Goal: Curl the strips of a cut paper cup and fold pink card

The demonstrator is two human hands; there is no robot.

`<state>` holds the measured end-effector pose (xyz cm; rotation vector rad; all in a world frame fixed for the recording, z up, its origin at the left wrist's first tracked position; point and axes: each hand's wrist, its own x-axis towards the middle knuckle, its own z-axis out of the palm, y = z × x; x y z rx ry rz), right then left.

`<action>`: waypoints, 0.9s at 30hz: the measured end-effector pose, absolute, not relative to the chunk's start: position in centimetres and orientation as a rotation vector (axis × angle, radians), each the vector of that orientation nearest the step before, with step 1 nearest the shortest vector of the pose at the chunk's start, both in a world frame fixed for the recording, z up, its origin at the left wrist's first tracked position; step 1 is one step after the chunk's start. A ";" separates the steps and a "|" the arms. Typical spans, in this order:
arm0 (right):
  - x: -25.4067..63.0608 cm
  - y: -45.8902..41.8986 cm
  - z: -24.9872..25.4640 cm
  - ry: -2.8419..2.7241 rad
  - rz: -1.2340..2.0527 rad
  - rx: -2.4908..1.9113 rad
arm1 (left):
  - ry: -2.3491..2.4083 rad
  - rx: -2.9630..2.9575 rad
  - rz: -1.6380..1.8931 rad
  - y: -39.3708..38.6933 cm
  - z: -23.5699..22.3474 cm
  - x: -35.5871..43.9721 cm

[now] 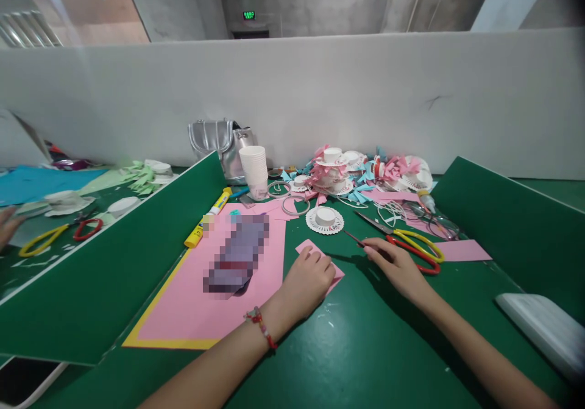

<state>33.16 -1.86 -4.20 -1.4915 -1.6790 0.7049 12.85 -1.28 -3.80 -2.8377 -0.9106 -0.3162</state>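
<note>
My left hand (307, 280), with a beaded bracelet at the wrist, curls its fingers over a folded piece of pink paper (337, 273) and presses it on the green table. Between the thumb and fingers of my right hand (397, 264) is a thin dark reddish stick (354, 239), pointing left; its exact kind is not clear. Close behind it lie large scissors (418, 244) with red and yellow handles. Ahead of my left hand rests a white paper cup base with a fringed rim (325, 219).
Pink sheets (183, 305) lie at left beneath a blurred phone (240, 253), beside a yellow glue stick (208, 217). Stacked paper cups (254, 168), a silver bag (214, 141) and pink-blue paper crafts (336, 171) stand behind. Green dividers (525, 226) flank the space. Another person's hand (8, 226) shows far left.
</note>
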 end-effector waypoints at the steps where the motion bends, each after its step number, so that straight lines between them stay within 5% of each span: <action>1: 33.5 -1.9 -4.0 -1.699 0.690 -1.503 | -0.939 -2.818 -0.317 -1.1 -3.9 12.8; 14: 36.2 -3.0 -1.2 -2.166 1.131 -1.421 | -1.283 -2.981 -0.705 0.3 -4.5 12.4; 27: 34.7 -2.9 -1.9 -2.281 0.683 -1.648 | -1.325 -2.931 -0.565 -1.3 -3.5 12.8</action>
